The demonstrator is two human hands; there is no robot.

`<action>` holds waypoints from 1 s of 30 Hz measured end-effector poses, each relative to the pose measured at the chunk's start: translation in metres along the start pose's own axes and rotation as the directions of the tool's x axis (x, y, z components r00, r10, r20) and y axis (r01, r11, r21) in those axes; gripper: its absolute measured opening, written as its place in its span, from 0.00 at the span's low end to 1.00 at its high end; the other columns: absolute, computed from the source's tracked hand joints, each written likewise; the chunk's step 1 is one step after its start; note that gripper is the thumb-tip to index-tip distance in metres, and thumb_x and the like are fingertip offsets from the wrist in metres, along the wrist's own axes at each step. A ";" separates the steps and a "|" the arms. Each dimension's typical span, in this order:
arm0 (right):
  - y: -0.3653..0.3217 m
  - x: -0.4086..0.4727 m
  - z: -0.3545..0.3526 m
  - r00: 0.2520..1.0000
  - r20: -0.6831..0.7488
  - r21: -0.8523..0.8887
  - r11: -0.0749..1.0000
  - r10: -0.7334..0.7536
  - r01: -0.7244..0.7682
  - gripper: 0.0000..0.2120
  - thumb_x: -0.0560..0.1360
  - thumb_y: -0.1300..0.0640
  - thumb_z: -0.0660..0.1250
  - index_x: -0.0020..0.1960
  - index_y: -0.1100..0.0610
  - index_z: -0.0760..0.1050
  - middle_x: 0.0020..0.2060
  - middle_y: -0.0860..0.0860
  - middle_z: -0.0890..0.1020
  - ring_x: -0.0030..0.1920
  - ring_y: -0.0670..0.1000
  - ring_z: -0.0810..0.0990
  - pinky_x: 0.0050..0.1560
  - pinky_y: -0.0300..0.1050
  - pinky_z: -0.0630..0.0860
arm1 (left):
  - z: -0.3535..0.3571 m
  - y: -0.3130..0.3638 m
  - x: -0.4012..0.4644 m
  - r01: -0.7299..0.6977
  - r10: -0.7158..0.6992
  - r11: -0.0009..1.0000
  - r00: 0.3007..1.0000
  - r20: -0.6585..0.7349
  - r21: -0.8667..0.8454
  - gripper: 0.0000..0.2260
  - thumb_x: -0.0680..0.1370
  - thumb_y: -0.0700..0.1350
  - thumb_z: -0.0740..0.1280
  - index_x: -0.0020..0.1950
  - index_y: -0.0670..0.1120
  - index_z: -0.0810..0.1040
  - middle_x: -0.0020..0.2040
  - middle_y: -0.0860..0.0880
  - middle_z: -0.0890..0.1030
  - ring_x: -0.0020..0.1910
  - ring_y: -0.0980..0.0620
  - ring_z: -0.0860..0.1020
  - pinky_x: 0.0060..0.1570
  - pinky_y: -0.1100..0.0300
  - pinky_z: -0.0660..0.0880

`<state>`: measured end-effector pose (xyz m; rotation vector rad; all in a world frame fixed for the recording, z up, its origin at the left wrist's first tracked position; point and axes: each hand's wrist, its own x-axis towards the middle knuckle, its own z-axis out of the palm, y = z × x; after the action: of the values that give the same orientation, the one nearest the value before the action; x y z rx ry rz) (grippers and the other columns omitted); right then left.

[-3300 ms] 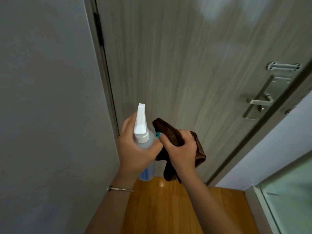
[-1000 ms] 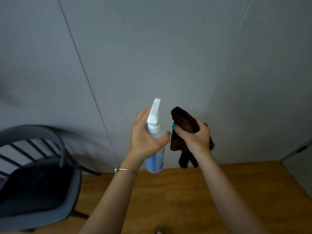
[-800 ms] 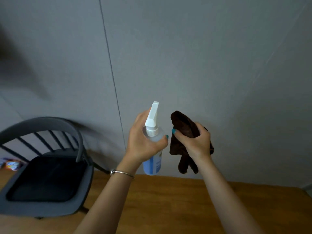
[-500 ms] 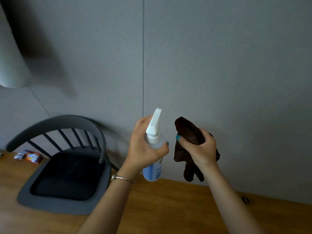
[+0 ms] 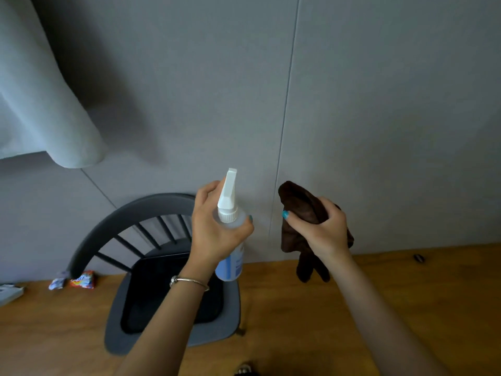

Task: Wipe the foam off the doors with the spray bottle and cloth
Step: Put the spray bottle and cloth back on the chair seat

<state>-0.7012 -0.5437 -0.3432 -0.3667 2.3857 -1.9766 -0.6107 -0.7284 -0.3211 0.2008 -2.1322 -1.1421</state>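
Doors out of view here; only a grey panelled wall (image 5: 379,118) with thin vertical seams ahead, above a wooden floor (image 5: 406,308). No foam to be seen anywhere on that wall, so best, by judgement, to carry both tools on to the next door before spraying, nozzle kept pointed away from the body and the cloth bunched ready. Grey chair (image 5: 130,240) with a dark seat standing low on the left, close under the left arm and worth stepping around. Spray bottle (image 5: 230,229), clear with a white nozzle and blue label, upright in the left hand (image 5: 217,234), fingers wrapped round its neck. Cloth (image 5: 301,210), dark brown and crumpled, clutched in the right hand (image 5: 322,232), ends dangling below the fist.
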 end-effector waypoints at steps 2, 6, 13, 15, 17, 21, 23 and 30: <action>-0.001 -0.009 0.012 1.000 0.024 -0.024 1.000 -0.002 0.003 0.10 0.67 0.59 0.79 0.44 0.55 0.80 0.39 0.49 0.83 0.43 0.48 0.83 0.45 0.48 0.81 | -0.020 -0.009 -0.003 0.033 -0.033 0.999 0.999 -0.018 0.000 0.25 0.62 0.52 0.71 0.58 0.62 0.71 0.56 0.57 0.70 0.52 0.61 0.73 0.53 0.75 0.68; -0.003 -0.023 0.036 0.997 0.075 -0.046 0.999 0.001 0.002 0.10 0.67 0.59 0.80 0.43 0.54 0.80 0.39 0.49 0.83 0.42 0.47 0.82 0.45 0.47 0.81 | -0.052 -0.023 -0.017 0.059 -0.057 0.994 0.998 -0.026 0.093 0.29 0.63 0.50 0.73 0.62 0.42 0.75 0.57 0.50 0.71 0.53 0.64 0.71 0.54 0.76 0.66; 0.000 -0.045 0.081 0.979 0.201 -0.009 1.000 0.020 -0.019 0.10 0.66 0.58 0.80 0.44 0.53 0.81 0.41 0.50 0.84 0.44 0.49 0.83 0.47 0.51 0.82 | -0.096 -0.037 -0.052 0.060 -0.048 0.982 0.997 -0.068 0.179 0.30 0.64 0.51 0.72 0.64 0.41 0.76 0.59 0.52 0.72 0.57 0.61 0.72 0.57 0.71 0.70; -0.001 -0.056 0.093 0.973 0.230 -0.013 1.000 0.017 -0.015 0.10 0.67 0.58 0.80 0.44 0.53 0.81 0.40 0.49 0.84 0.44 0.49 0.83 0.46 0.50 0.82 | -0.108 -0.044 -0.063 0.055 -0.042 0.976 0.997 -0.067 0.210 0.29 0.64 0.48 0.73 0.65 0.41 0.75 0.58 0.52 0.72 0.56 0.57 0.72 0.56 0.72 0.69; -0.001 -0.069 0.106 0.972 0.234 -0.003 1.000 0.025 -0.025 0.10 0.67 0.59 0.80 0.44 0.54 0.81 0.40 0.50 0.84 0.44 0.49 0.84 0.46 0.49 0.82 | -0.121 -0.054 -0.072 0.065 -0.052 0.971 0.997 -0.060 0.229 0.30 0.64 0.45 0.75 0.65 0.42 0.75 0.58 0.52 0.72 0.56 0.55 0.73 0.56 0.70 0.70; 0.004 -0.093 0.142 0.975 0.217 -0.033 0.998 0.052 -0.046 0.11 0.66 0.59 0.80 0.44 0.54 0.81 0.39 0.47 0.84 0.42 0.45 0.83 0.43 0.40 0.80 | -0.150 -0.087 -0.079 0.136 -0.131 0.960 0.991 -0.035 0.244 0.31 0.63 0.42 0.80 0.63 0.41 0.74 0.56 0.50 0.73 0.54 0.49 0.76 0.52 0.61 0.73; 0.008 -0.106 0.165 0.974 0.207 -0.041 0.996 0.088 -0.081 0.11 0.66 0.59 0.80 0.44 0.53 0.81 0.39 0.45 0.83 0.42 0.44 0.83 0.43 0.38 0.79 | -0.163 -0.107 -0.077 0.134 -0.135 0.961 0.991 -0.012 0.241 0.31 0.62 0.38 0.81 0.62 0.40 0.74 0.54 0.49 0.74 0.53 0.47 0.76 0.52 0.58 0.74; 0.025 -0.127 0.250 0.964 0.115 -0.059 0.971 0.238 -0.233 0.13 0.60 0.51 0.81 0.42 0.49 0.81 0.40 0.46 0.83 0.43 0.45 0.83 0.49 0.49 0.81 | -0.195 -0.191 -0.069 0.144 -0.163 0.974 0.981 0.103 0.173 0.27 0.60 0.44 0.80 0.56 0.45 0.75 0.50 0.50 0.76 0.51 0.50 0.75 0.50 0.64 0.71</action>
<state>-0.5401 -0.7568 -0.4335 -0.1870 2.2808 -1.7495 -0.4684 -0.9443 -0.4334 0.3898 -2.3510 -1.0859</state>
